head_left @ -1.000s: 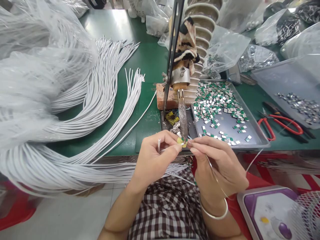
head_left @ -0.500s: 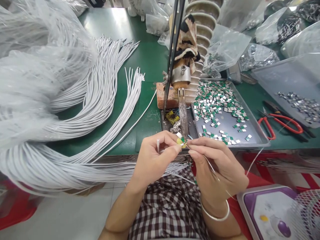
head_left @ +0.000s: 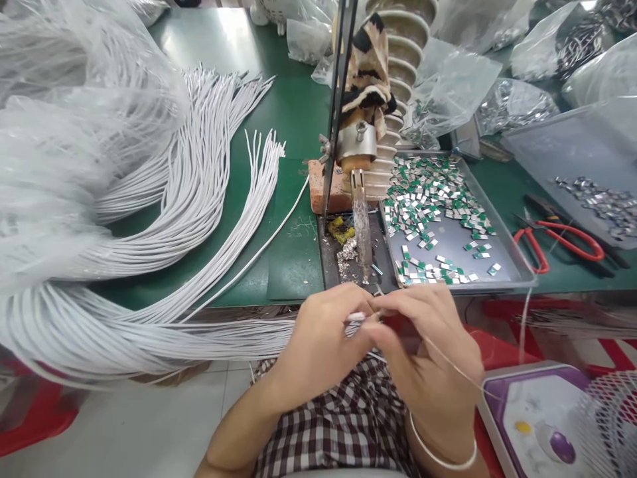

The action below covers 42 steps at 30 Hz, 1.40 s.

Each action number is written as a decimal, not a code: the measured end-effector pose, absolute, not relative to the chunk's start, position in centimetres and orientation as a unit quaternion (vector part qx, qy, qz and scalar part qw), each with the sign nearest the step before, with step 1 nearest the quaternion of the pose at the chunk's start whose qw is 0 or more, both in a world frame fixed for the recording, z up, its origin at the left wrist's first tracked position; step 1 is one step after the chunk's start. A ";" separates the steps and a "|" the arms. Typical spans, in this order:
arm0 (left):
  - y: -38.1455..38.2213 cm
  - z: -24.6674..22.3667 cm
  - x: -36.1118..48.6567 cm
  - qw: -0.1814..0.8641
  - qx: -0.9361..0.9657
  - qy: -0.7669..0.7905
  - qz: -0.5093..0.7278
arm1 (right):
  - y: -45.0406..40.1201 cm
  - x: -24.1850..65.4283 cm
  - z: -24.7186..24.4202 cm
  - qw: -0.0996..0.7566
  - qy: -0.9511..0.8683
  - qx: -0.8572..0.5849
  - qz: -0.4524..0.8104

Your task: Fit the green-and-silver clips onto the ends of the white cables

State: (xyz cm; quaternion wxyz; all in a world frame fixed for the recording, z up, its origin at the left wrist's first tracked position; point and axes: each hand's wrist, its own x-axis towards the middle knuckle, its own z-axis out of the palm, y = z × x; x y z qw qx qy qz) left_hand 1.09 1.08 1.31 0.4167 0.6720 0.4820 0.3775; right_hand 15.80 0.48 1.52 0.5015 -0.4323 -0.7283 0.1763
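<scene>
My left hand (head_left: 326, 342) is closed in a pinch on a white cable (head_left: 355, 318), whose short pale piece shows between the fingers. My right hand (head_left: 435, 355) is closed too, its fingertips meeting the left ones. A thin solder wire (head_left: 455, 367) runs through it and trails off to the right. Whatever sits between the fingertips is mostly covered by them. Just beyond the hands, a clamped soldering iron (head_left: 361, 222) points down, its tip over a dark tray (head_left: 331, 265) with solder scraps (head_left: 347, 255) and a yellow sponge (head_left: 341, 230).
A metal tray (head_left: 517, 269) of small green circuit boards (head_left: 423, 192) stands right of the iron. Red-handled pliers (head_left: 572, 240) lie farther right. Bundled white cables (head_left: 199, 192) cover the left side. A brick (head_left: 323, 189) and ribbed hose (head_left: 398, 73) stand behind. A fan (head_left: 607, 425) is at lower right.
Both hands have moved down and closer together, away from the iron's tip. The small green board and yellow piece seen at the fingertips before are now hidden.
</scene>
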 end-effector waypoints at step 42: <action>0.9 0.3 1.0 0.486 0.485 0.493 0.534 | 6.2 20.2 -0.1 0.417 -0.679 -0.577 0.177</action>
